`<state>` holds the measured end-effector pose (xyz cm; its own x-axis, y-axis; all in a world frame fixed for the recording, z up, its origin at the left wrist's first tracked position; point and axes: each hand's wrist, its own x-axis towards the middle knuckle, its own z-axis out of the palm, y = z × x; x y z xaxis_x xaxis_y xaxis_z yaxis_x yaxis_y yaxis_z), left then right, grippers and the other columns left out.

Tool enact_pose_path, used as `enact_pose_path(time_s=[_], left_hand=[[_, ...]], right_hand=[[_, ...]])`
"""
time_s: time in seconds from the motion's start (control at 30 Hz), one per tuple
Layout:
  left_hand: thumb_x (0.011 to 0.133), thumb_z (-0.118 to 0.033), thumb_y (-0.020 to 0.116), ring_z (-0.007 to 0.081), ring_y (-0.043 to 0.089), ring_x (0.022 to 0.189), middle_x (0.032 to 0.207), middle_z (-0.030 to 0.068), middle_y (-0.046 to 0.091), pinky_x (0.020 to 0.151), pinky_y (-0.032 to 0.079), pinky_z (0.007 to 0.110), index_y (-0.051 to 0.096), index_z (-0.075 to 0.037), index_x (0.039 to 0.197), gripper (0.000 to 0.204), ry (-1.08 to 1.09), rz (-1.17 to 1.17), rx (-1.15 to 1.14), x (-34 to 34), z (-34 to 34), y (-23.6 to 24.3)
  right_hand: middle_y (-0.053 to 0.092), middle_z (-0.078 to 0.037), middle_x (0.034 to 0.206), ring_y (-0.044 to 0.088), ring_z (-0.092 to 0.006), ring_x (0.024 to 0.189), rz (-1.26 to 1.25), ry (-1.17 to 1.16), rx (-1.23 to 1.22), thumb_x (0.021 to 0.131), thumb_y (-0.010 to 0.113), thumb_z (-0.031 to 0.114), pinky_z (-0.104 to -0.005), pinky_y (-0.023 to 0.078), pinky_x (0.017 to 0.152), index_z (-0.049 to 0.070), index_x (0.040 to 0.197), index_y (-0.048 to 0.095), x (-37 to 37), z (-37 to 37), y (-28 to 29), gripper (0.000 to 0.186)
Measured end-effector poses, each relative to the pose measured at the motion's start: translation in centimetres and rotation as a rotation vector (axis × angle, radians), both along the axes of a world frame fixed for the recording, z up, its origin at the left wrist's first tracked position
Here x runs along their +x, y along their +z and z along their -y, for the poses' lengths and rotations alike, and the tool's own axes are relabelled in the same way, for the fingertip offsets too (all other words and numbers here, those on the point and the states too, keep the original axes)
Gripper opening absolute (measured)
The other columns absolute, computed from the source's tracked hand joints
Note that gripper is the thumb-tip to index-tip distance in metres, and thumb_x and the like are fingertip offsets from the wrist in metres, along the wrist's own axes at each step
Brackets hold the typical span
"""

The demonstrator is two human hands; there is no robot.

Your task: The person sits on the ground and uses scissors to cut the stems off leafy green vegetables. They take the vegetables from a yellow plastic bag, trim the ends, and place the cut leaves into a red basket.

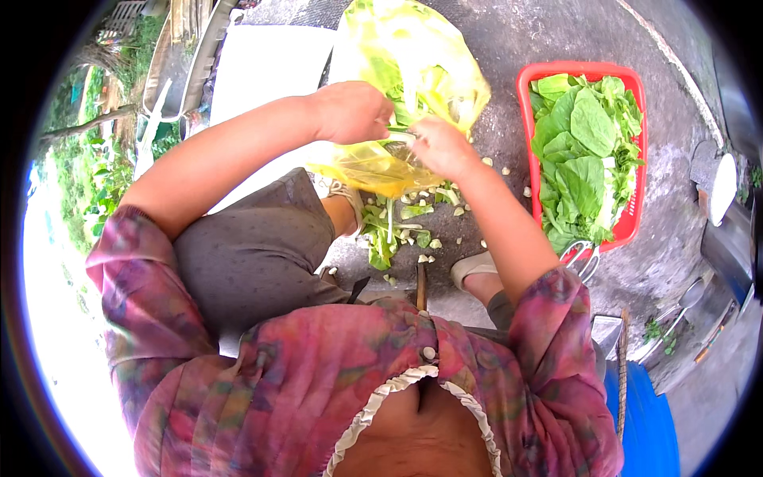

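- Leafy greens point(397, 83) sit inside a thin yellow plastic bag point(433, 56) at twelve o'clock, held up over the concrete ground point(556, 32).
- Left hand point(350, 111) is curled tight around the bag's gathered edge and some stalks.
- Right hand point(441, 147) has its fingers pinched together on a green stem point(401, 129) at the bag's mouth.
- Judged by look, the leaves are light, limp and easily bruised; the firmer stem base is the better place to grip.
- The bag film is slack and probably slippery, so a bunched fistful holds best.
- Red basket point(524, 79) at two o'clock holds more picked leaves.
- Trimmings point(397, 226) lie scattered on the ground, near the sandalled feet.
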<state>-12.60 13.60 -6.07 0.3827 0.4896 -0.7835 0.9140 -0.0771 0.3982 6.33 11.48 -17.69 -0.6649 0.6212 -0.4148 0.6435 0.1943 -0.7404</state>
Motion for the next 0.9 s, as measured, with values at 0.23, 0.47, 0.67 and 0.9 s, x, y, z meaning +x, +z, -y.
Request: enact_pose_path(time_s=[0.23,0.47,0.67,0.9], left_hand=[[0.081,-0.021,0.061,0.0488,0.034,0.123,0.146,0.0255,0.005,0.103,0.035,0.046,0.02,-0.021,0.143,0.074,-0.171,-0.525,0.155,-1.3,0.0,-5.5],[0.074,-0.005,0.055,0.0485,0.041,0.119,0.143,0.0326,0.012,0.097,0.038,0.048,0.012,-0.008,0.143,0.082,-0.058,-0.667,0.274,-4.1,-2.5,-4.6],[0.077,-0.007,0.056,0.0376,0.051,0.109,0.144,0.0228,0.021,0.084,0.049,0.042,0.033,-0.009,0.137,0.065,-0.397,-0.765,0.314,-2.8,-1.4,-4.3],[0.078,-0.011,0.057,0.0262,0.034,0.128,0.131,0.0115,0.041,0.108,0.023,0.046,0.05,-0.016,0.126,0.05,-0.636,-0.105,0.214,-1.6,2.2,-6.2]], right_hand=[[0.044,-0.017,0.126,0.059,-0.0222,0.087,-0.112,-0.43,0.401,0.077,0.056,0.003,-0.0322,0.049,0.078,0.005,0.133,0.036,1.1,-5.8,1.3,0.06],[0.032,-0.019,0.139,0.052,-0.024,0.104,-0.475,-0.467,0.489,0.076,0.05,-0.001,-0.0324,0.042,0.087,0.006,0.138,0.031,1.0,-8.6,6.1,0.065],[0.039,-0.024,0.132,0.055,-0.0304,0.098,-0.48,-0.27,0.912,0.076,0.044,-0.002,-0.0347,0.045,0.086,0.003,0.138,0.03,0.6,-10.2,9.4,0.064],[0.065,-0.013,0.092,0.064,-0.0214,0.084,-0.464,-0.266,0.368,0.082,0.052,0.002,-0.0303,0.05,0.073,0.008,0.116,0.053,0.9,-4.4,3.3,0.035]])
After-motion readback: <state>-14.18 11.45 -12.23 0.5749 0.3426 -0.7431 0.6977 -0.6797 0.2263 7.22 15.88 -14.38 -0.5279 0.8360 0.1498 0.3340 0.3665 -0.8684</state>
